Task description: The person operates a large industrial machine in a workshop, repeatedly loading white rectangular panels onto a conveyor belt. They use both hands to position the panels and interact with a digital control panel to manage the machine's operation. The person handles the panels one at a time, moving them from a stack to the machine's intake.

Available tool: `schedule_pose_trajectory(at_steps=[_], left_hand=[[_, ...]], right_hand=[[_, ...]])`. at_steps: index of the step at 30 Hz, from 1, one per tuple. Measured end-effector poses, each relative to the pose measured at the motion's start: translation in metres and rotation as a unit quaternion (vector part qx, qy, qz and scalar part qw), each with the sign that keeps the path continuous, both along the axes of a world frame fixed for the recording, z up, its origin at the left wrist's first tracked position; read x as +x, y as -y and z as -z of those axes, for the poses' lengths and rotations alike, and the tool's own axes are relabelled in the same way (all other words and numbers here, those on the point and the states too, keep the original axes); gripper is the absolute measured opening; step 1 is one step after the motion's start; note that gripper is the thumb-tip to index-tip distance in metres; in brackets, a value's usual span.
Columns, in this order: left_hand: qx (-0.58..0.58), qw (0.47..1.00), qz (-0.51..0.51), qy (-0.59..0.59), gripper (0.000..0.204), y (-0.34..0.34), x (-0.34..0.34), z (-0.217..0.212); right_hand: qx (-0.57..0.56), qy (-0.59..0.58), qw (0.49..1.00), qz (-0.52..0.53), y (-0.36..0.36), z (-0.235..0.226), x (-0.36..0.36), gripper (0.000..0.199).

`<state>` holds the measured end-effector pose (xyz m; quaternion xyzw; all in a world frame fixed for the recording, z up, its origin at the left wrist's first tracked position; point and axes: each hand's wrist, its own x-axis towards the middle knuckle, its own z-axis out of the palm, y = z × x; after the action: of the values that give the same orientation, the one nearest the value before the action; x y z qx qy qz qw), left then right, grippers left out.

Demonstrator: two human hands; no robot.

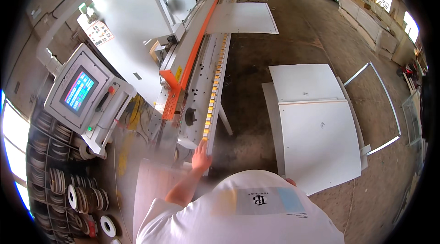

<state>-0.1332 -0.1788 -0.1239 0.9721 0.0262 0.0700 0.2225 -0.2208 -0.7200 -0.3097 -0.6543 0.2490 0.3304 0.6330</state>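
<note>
My left hand (pixel 200 154) lies flat with its fingers stretched out on the near end of a long white edge-banding machine (pixel 201 74), next to its row of yellow rollers (pixel 214 93). Nothing is held in it. Under my left forearm lies a pale board (pixel 153 184). Only a small bit of my right hand (pixel 290 181) shows past my white shirt, close to a stack of white panels (pixel 316 134); its fingers are hidden.
Another white panel (pixel 243 17) rests farther along the machine. A control box with a coloured screen (pixel 80 90) stands at the left, above racks of edge-tape rolls (pixel 68 189). White boards line the far right wall (pixel 366 24). The floor is dusty concrete.
</note>
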Motion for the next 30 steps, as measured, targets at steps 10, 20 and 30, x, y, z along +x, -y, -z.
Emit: schedule_pose_trajectory(at_steps=[10,20,30], left_hand=[[0.006,0.999,-0.012,-0.039,0.073,0.001,0.003,-0.005],[0.002,0.999,-0.013,-0.037,0.073,0.002,0.005,-0.008],[-0.003,0.999,-0.014,-0.037,0.074,0.001,0.001,-0.006]], right_hand=[[0.017,0.038,0.999,0.001,0.000,-0.023,0.000,0.029],[0.034,0.054,0.998,0.014,-0.006,-0.032,0.000,0.026],[0.048,0.067,0.996,0.026,-0.007,-0.037,-0.001,0.023]])
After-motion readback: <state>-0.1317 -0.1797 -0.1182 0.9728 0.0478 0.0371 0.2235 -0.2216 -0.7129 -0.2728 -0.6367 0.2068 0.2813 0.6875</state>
